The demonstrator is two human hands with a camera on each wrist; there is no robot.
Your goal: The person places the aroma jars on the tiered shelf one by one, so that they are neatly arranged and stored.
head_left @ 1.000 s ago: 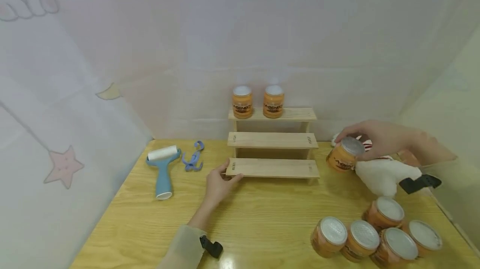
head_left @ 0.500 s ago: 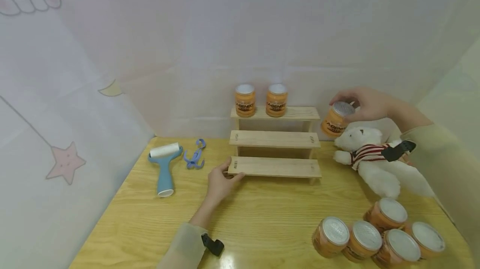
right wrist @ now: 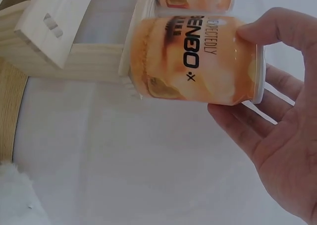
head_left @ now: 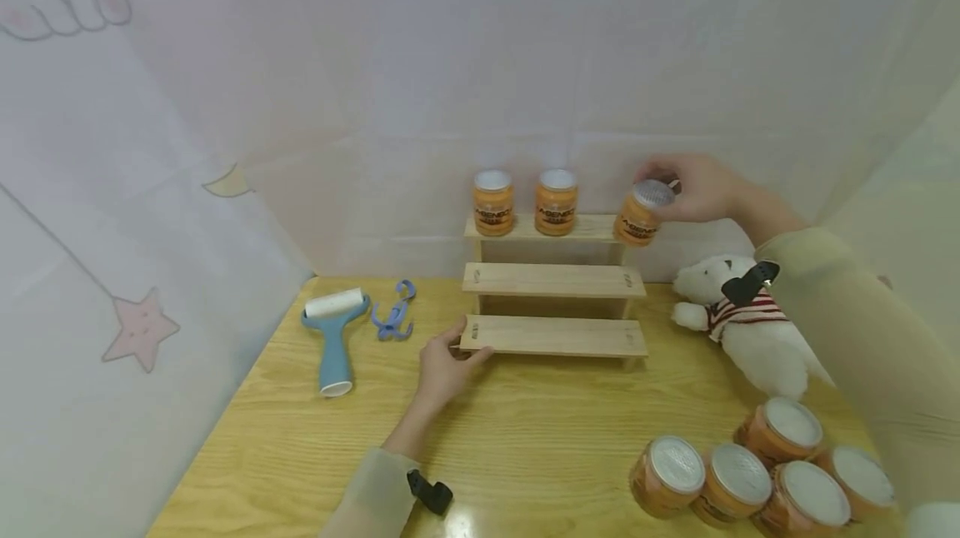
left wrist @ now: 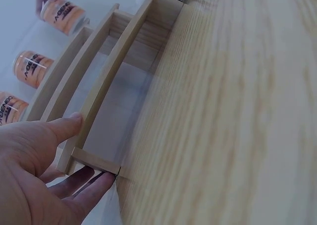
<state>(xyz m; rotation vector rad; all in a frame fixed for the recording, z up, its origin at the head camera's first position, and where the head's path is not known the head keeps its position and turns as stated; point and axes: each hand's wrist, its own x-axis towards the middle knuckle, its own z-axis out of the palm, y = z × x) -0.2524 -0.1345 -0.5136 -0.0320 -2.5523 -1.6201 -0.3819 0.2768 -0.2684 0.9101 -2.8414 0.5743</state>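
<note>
The right hand (head_left: 693, 186) pinches a tilted orange jar (head_left: 642, 213) by its lid at the right end of the rack's top shelf (head_left: 592, 227). Risk, as judged: set down overhanging that edge, it could topple onto the plush bear (head_left: 742, 326). The left hand (head_left: 442, 367), fingers spread, braces the lowest shelf (head_left: 553, 336) at its left end.

Both arms wear loose, pale beige sleeves of thin cloth that reach the wrists. A black strap with a small buckle wraps each cuff. The left hand (head_left: 442, 370) and right hand (head_left: 693, 186) are bare, without rings or gloves.

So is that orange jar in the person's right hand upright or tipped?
Tipped. The orange jar with a silver lid leans, lid toward the right hand gripping it, base near the top wooden shelf, unlike the two upright jars.
</note>
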